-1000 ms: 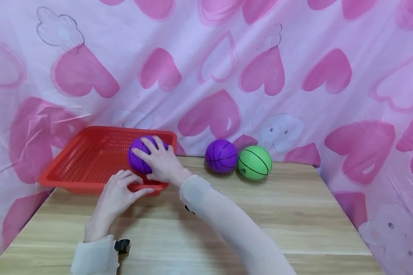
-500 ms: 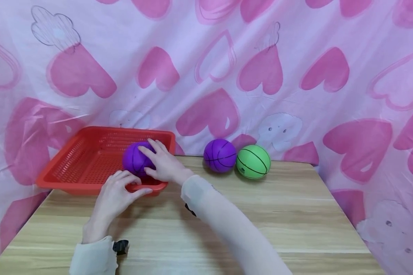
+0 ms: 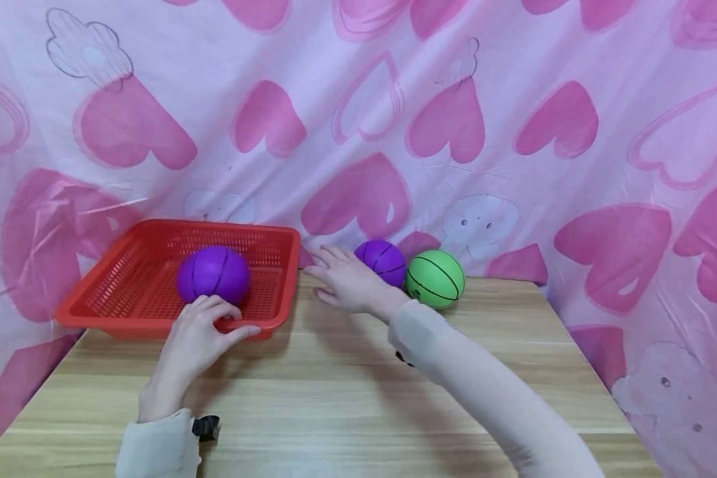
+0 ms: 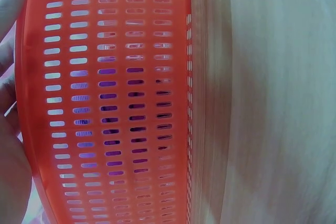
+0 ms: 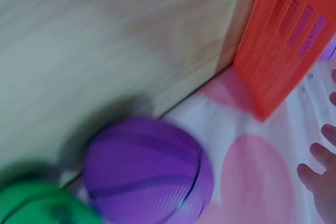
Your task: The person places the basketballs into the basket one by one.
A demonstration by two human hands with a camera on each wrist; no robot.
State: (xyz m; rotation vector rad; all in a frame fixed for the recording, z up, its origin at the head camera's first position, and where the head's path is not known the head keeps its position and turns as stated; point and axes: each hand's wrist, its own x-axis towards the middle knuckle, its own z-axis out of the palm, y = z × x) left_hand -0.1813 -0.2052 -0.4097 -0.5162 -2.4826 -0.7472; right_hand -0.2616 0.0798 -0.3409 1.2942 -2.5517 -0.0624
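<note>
My left hand [image 3: 200,338] grips the front rim of a red plastic basket [image 3: 122,323], fingers over the rim and thumb outside. Inside the basket lies a purple ball [image 3: 214,273] with black basketball lines; in the left wrist view it shows only through the slots of the basket wall [image 4: 121,129]. My right hand [image 3: 352,282] hovers right of the basket with fingers spread, holding nothing. Just behind and right of it, a second purple ball [image 3: 384,260] is partly covered by the hand. A green ball [image 3: 435,279] sits beside that one.
The basket and balls stand along the back of a wooden table [image 3: 334,398]. Right behind them hangs a pink cloth [image 3: 328,79] with hearts. The table's right edge slopes away beyond the green ball.
My right hand has let go of the purple ball and moved right, out of the basket. That ball has shifted left inside the basket. The left hand keeps its grip on the rim.
</note>
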